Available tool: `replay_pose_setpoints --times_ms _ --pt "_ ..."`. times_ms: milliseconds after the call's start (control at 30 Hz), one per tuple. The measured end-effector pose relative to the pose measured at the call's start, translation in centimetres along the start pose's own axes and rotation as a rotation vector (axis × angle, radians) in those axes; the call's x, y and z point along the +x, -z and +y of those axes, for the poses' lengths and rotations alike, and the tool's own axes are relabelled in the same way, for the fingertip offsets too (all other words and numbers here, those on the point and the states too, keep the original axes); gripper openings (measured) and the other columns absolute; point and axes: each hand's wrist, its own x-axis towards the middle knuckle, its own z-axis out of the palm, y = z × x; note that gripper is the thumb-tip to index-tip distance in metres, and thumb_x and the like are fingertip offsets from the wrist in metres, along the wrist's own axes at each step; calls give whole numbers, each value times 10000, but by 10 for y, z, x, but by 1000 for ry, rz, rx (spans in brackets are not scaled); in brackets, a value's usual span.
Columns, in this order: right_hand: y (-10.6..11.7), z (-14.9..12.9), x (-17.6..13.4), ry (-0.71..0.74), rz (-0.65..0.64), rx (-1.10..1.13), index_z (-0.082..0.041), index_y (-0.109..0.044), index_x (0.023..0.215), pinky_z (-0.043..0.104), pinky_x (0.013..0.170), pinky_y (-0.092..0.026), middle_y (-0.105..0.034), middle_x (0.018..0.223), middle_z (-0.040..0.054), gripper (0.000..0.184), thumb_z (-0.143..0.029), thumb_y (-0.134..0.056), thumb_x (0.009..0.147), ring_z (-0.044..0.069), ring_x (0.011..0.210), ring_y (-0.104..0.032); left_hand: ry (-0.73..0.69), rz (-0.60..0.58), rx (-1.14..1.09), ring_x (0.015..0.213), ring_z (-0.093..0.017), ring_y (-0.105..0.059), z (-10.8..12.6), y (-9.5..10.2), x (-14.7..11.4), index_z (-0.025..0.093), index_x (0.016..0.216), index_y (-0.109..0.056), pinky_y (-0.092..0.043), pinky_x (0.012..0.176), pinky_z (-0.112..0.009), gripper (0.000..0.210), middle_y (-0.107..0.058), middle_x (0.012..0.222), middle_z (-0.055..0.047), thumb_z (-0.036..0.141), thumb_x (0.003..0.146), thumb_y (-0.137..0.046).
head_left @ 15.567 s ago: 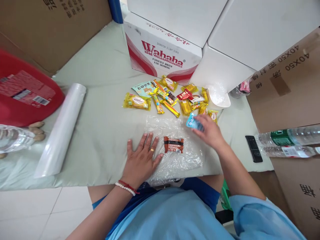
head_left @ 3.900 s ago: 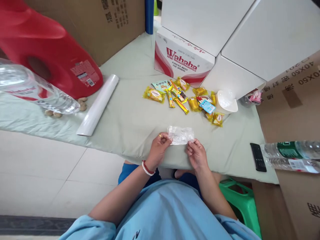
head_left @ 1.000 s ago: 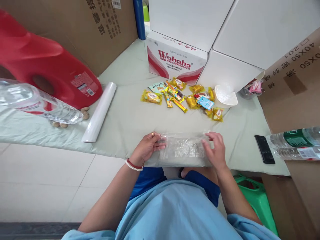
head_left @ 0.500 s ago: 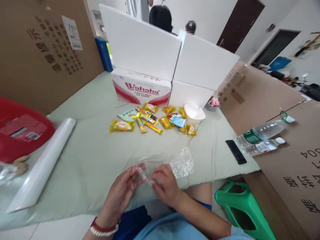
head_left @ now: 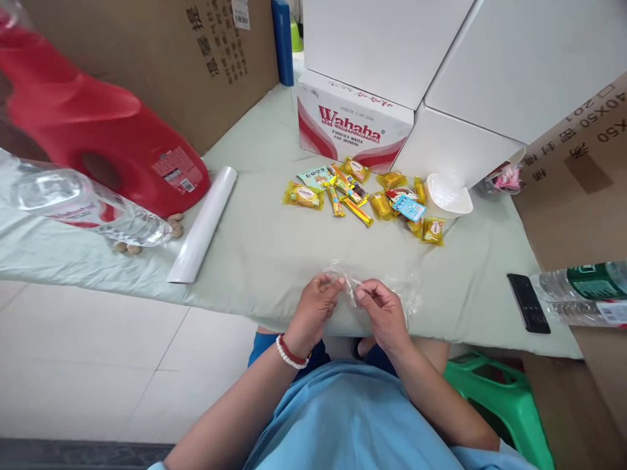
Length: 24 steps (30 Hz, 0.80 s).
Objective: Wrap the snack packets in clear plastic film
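Clear plastic (head_left: pixel 351 292) sits by the table's near edge (head_left: pixel 274 300), pinched by my left hand (head_left: pixel 316 307) and right hand (head_left: pixel 385 316); wide apart a second ago, they now nearly meet, so I'm probably working one spot.

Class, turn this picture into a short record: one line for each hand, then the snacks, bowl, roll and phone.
Left hand: fingertips pinching clear plastic
Right hand: fingertips pinching the same plastic
Snacks: wrapped, grouped in front of the printed box
Bowl: white, right of the snacks
Roll: pale, lying left of the snacks
Phone: black, beside the bottles at right
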Motion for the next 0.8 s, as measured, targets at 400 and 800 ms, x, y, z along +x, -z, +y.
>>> replay_pose_setpoints --times_ms 400,800 --pt "40 -31 46 28 282 -181 -247 -606 918 310 740 -511 -653 918 12 353 -588 -691 889 179 806 -603 52 -67 -256 646 -90 -605 25 22 -3 204 806 -528 -567 661 -249 642 -649 782 36 497 504 -1013" --pt "54 -52 156 357 -147 -1032 -206 -727 992 293 697 -389 -714 797 39 181 -305 -576 991 195 716 -590 -493 340 880 849 -258 -626 67 82 31 171 975 -683 -538 820 -427 290 -629 978 -92 313 728 -740"
